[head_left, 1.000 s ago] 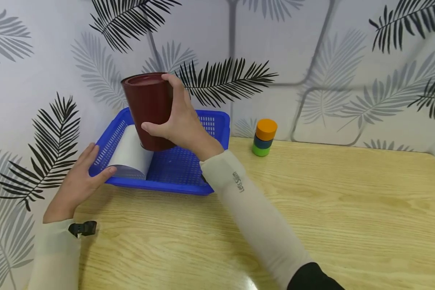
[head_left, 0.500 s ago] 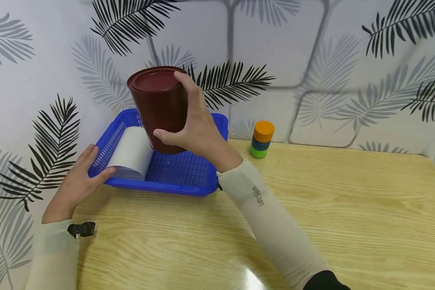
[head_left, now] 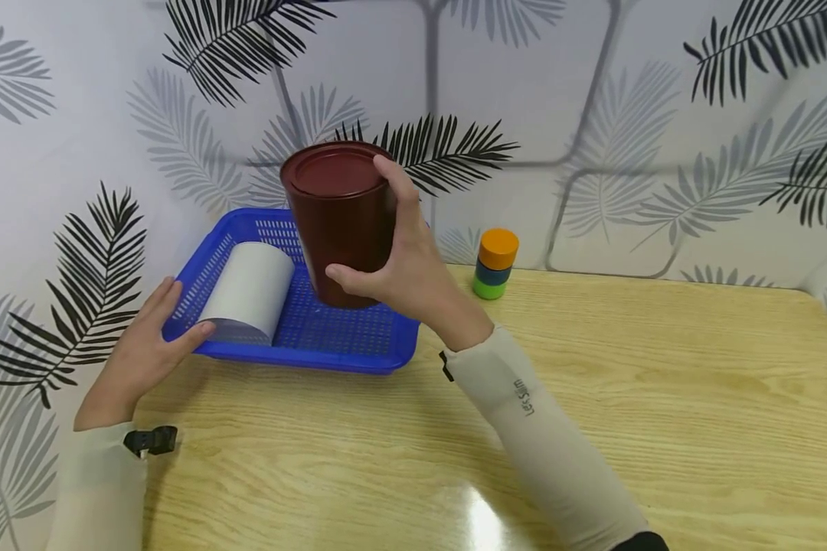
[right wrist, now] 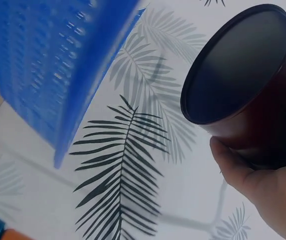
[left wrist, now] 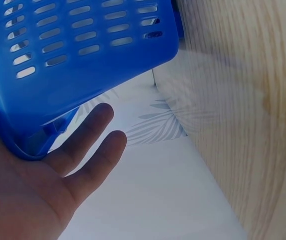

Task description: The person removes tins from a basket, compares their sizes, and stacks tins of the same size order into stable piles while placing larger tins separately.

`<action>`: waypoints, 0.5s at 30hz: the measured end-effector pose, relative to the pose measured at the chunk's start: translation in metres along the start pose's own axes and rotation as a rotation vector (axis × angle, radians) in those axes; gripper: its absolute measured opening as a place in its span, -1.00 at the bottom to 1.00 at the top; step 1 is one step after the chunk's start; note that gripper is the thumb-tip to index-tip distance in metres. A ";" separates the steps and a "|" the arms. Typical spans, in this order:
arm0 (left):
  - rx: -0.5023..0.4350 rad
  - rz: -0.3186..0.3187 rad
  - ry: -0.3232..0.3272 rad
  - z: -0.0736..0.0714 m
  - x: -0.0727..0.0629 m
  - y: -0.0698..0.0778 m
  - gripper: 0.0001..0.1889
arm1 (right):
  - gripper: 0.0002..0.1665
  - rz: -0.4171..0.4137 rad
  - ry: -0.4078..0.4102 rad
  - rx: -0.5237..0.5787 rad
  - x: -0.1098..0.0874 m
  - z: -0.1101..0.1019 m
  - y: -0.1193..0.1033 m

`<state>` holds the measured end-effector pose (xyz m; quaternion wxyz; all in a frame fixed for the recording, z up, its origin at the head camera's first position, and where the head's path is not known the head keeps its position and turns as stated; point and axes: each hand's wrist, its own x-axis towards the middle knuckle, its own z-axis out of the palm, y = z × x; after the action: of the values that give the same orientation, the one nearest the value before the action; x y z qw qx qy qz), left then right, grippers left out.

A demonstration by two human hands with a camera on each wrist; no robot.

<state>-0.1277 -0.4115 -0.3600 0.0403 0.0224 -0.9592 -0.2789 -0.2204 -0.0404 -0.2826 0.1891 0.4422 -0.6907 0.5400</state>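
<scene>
My right hand grips a dark red lidded can by its side, thumb in front and a finger at the lid's edge. The can hangs slightly tilted over the blue plastic basket, overlapping its right part in the head view. In the right wrist view the can's dark round end faces the camera. My left hand holds the basket's left front corner, thumb on the rim and fingers along the outside. The left wrist view has two fingers stretched out below the rim. Inside the basket lies a white cylinder on its side.
A small stack of round pieces, orange over dark blue over green, stands right of the basket near the wall. The wood-grain table meets a leaf-patterned wall covering at the back and left.
My right hand has carried the can to the right, uncovering more of the white cylinder. The can's lid has turned more toward the head camera. My left hand stays at the basket corner.
</scene>
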 end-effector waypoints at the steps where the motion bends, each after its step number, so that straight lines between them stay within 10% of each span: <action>1: 0.000 0.001 -0.001 0.000 0.001 0.001 0.00 | 0.34 -0.008 0.003 0.000 -0.003 -0.003 0.001; 15: 0.011 0.005 -0.002 0.001 -0.002 0.002 0.00 | 0.46 -0.116 0.015 -0.038 -0.045 -0.038 0.007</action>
<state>-0.1258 -0.4092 -0.3604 0.0399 0.0197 -0.9609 -0.2733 -0.2095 0.0126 -0.3070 0.2336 0.4739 -0.6727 0.5180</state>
